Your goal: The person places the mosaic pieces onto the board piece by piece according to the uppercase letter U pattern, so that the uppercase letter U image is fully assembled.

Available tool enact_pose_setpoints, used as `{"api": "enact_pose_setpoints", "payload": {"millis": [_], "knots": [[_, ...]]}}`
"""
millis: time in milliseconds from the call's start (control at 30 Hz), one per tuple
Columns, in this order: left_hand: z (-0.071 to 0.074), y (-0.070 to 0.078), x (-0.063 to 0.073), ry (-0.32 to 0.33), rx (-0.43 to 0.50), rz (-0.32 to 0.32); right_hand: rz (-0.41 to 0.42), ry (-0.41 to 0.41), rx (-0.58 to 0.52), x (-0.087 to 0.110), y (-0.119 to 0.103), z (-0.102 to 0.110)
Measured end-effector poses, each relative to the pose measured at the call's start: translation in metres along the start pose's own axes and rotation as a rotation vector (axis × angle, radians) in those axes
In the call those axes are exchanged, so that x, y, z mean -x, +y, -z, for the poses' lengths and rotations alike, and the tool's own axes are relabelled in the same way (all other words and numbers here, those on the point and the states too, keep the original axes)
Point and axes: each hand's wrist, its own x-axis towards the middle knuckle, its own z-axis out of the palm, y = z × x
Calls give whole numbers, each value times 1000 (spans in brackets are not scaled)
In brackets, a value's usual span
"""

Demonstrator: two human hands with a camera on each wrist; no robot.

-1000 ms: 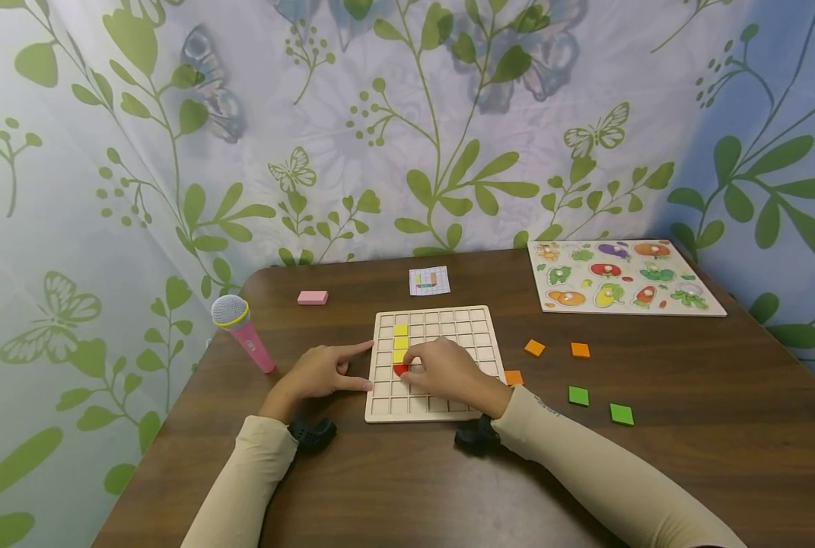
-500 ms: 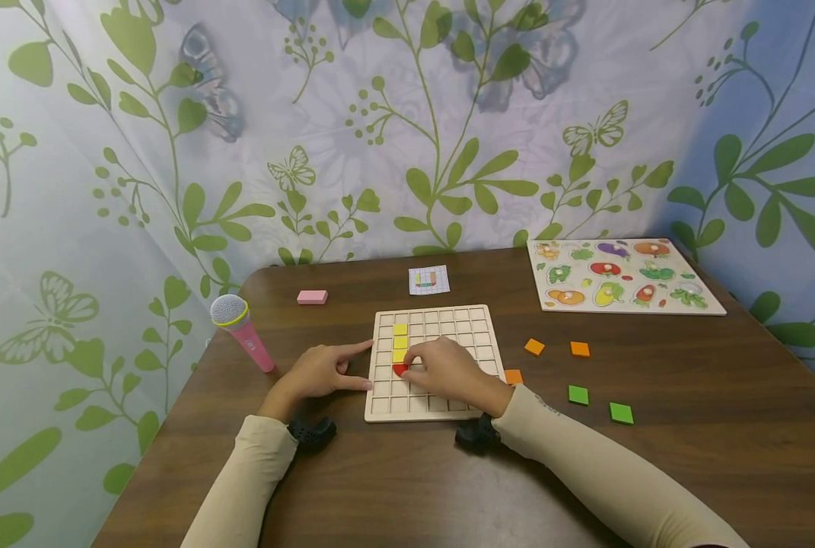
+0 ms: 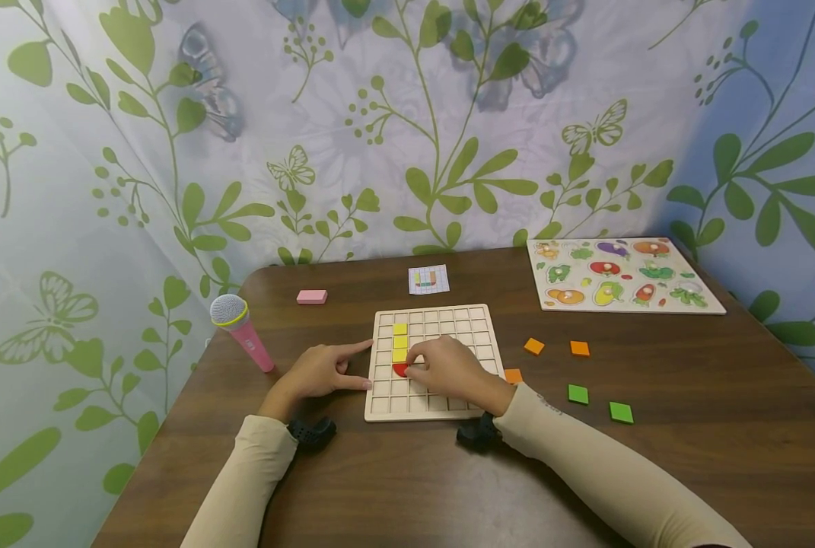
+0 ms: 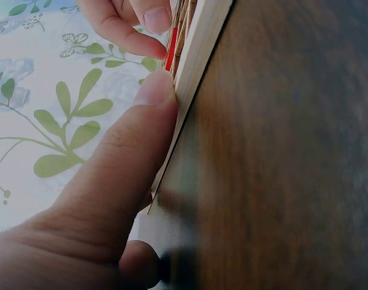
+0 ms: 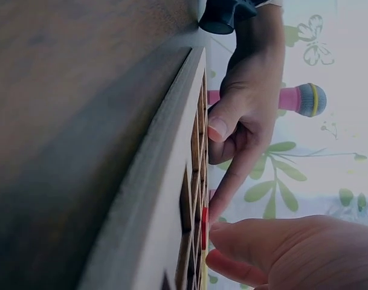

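Note:
My left hand [image 3: 323,371] is at the left edge of a wooden grid board [image 3: 388,407]. Its index finger and thumb stretch out against that edge, and the other fingers are curled in. My right hand [image 3: 450,369] reaches over the board, thumb and index fingertip pinching at the right side of a red tile [image 3: 399,370] with a rounded edge. Those fingertips partly hide the tile. In the right wrist view the red tile [image 5: 204,228] lies low in the grid, right by the thumb tip. Directly above it, three yellow tiles [image 3: 400,342] form a column.
Orange tiles [image 3: 580,348] and green tiles [image 3: 621,412] lie right of the board. Behind it are a small patterned card [image 3: 429,280] and a pink block [image 3: 312,297]. A pink toy microphone [image 3: 251,344] is at left; a vegetable puzzle board [image 3: 626,275] is at back right.
My right hand's fingertips have shifted very slightly right and up at the red tile, leaving more of it showing. The left hand stays against the board's edge.

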Motion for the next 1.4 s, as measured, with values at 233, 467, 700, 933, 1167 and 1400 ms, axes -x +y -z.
{"api": "enact_pose_setpoints", "payload": {"millis": [233, 467, 700, 933, 1167, 1400], "knots": [[0, -1, 1, 4, -1, -10, -7, 46, 29, 8, 10, 6], [1, -2, -1, 10, -21, -33, -15, 148, 44, 30, 35, 23], [2, -1, -1, 15, -15, -38, -54, 216, 37, 54, 50, 40], [0, -3, -1, 14, -21, -26, -65, 235, 36, 67, 55, 47], [0, -3, -2, 13, -27, -25, -43, 292, 10, 80, 61, 56], [0, -4, -2, 11, -20, -22, -26, 325, -12, 95, 69, 66]]}}
